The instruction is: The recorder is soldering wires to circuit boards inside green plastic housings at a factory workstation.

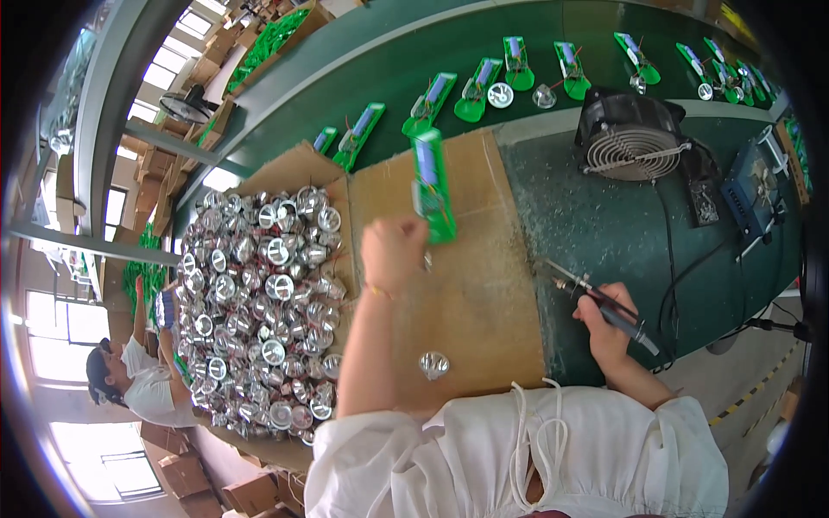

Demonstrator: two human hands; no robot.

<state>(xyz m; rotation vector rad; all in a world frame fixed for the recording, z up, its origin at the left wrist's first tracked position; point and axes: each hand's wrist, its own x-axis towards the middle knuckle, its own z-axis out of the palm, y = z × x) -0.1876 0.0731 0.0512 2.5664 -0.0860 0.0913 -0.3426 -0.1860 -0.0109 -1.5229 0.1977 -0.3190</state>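
Observation:
In front of me a green plastic housing (440, 214) with a blue cylindrical battery and a small circuit board stands over the cardboard mat (484, 302). My left hand (395, 250) is closed in a pinch at its lower left side; what the fingers hold is hidden, though a small silvery bit shows just below them. My right hand (607, 321) grips a soldering iron (617, 312) with a dark handle, its tip pointing up and left over the mat's right edge. A single silver reflector (433, 365) lies on the mat near me.
Left of the mat, a cardboard box (294, 166) is heaped with silver reflectors (278, 287). More green housings (516, 65) line the green conveyor belt (380, 65). A black fan (630, 138) and a blue soldering station (749, 192) with cables sit right. A co-worker (142, 375) works at far left.

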